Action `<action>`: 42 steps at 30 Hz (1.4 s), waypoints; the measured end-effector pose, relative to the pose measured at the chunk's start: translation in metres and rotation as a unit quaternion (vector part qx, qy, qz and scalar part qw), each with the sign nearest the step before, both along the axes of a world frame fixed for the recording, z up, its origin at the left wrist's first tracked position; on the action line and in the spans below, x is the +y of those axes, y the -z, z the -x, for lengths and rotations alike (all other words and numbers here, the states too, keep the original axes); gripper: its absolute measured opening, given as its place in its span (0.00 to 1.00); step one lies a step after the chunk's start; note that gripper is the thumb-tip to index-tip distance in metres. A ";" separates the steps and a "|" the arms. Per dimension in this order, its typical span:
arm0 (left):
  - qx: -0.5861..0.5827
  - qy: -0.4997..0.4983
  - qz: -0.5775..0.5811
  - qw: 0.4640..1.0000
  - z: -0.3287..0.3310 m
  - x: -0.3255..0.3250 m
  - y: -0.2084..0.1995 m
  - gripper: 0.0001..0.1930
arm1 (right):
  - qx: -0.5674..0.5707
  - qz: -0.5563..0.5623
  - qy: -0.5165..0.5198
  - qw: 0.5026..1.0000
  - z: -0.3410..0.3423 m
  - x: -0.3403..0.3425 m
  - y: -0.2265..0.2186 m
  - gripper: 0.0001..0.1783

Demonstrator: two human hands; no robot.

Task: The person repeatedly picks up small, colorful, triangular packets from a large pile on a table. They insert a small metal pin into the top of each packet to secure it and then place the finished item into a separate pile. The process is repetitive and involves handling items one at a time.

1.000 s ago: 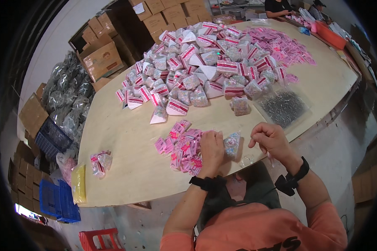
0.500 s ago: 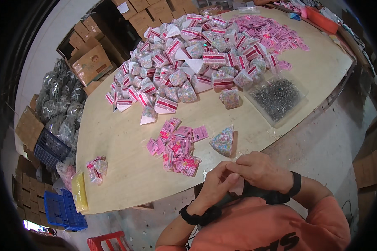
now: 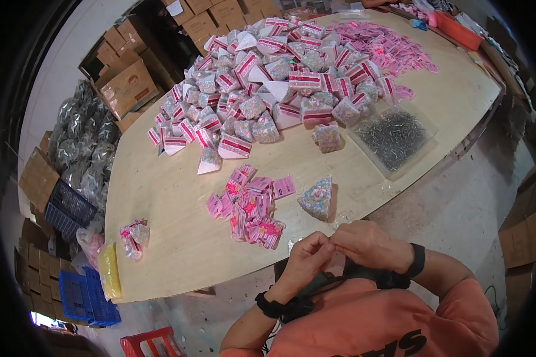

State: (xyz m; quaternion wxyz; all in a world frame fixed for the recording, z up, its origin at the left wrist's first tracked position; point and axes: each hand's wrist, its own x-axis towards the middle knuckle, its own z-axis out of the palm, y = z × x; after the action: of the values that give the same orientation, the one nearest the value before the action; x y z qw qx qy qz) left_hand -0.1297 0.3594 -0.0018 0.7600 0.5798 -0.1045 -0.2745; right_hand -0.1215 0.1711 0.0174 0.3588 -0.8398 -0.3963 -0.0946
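My left hand (image 3: 307, 257) and my right hand (image 3: 366, 243) meet at the table's near edge, their fingertips pinched close together. Whatever lies between the fingers is too small or hidden to make out. Just beyond them stands a cake-slice-shaped piece (image 3: 317, 198) with a pastel speckled surface. To its left is a loose heap of pink printed cards (image 3: 253, 208). A shallow clear tray (image 3: 388, 172) of small dark metal pieces (image 3: 396, 140) sits to the right, beyond my right hand.
A large pile of similar wedge pieces (image 3: 262, 89) covers the table's far side, with more pink cards (image 3: 384, 47) behind it. A small wrapped bundle (image 3: 135, 238) and a yellow packet (image 3: 109, 271) lie at the left. Blue crates (image 3: 89, 297) and a red stool (image 3: 152, 344) stand on the floor.
My hands stay together at the table edge, with only a slight shift of the fingers. The whole view has moved a little; the things on the table keep their places.
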 end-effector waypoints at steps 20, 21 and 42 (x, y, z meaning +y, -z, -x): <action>-0.623 0.004 -0.311 0.718 -0.007 -0.001 -0.015 0.08 | 0.285 -0.035 -0.019 0.958 -0.003 -0.016 -0.011 0.08; -0.601 0.003 -0.299 0.741 -0.007 -0.002 -0.014 0.08 | 0.302 -0.040 -0.021 0.952 -0.003 -0.017 -0.010 0.08; -0.269 -0.047 -0.253 0.928 -0.003 -0.018 -0.011 0.07 | -0.050 0.039 0.037 0.997 0.001 -0.018 0.006 0.05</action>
State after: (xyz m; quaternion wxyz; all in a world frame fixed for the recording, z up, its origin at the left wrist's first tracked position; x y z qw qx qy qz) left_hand -0.1271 0.3412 0.0088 0.5434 0.8093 -0.2046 -0.0891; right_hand -0.1221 0.1535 0.0113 0.3019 -0.8613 -0.3858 -0.1348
